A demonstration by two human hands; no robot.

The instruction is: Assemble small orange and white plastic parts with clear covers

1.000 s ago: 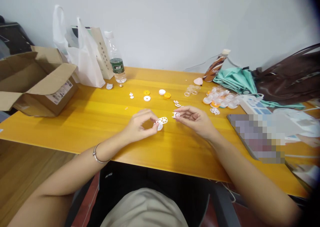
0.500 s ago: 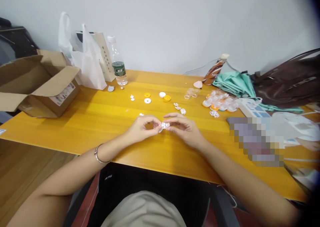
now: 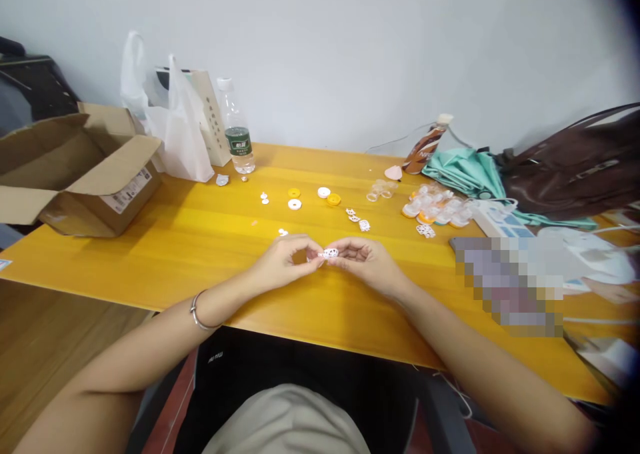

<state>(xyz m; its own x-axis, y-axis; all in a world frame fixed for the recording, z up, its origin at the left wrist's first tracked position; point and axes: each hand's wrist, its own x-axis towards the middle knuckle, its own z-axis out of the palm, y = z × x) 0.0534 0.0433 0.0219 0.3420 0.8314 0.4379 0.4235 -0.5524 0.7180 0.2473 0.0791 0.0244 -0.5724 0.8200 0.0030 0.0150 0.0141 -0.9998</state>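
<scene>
Between my fingertips is a small white plastic piece with cut-out openings (image 3: pixel 331 253). My left hand (image 3: pixel 285 261) pinches its left end between thumb and finger, and my right hand (image 3: pixel 367 262) pinches the right end. The fingertips hide part of it. Beyond my hands lie similar white openwork pieces (image 3: pixel 365 225), a yellow ring (image 3: pixel 333 200), white discs (image 3: pixel 295 204) and another yellow ring (image 3: pixel 294 193). Tiny white parts (image 3: pixel 283 232) rest just past my left hand.
An open cardboard box (image 3: pixel 110 194), a white plastic bag (image 3: pixel 180 134) and a water bottle (image 3: pixel 240 141) stand at the left. Rightward are clear capped containers (image 3: pixel 435 204), a tilted brown bottle (image 3: pixel 425 147), a teal cloth (image 3: pixel 465 174), a dark bag (image 3: pixel 575 167) and a blurred-out flat device (image 3: pixel 505 284).
The white piece has turned between my fingers and shows a narrower side. My right fingers have drawn in closer around it. The view has shifted slightly.
</scene>
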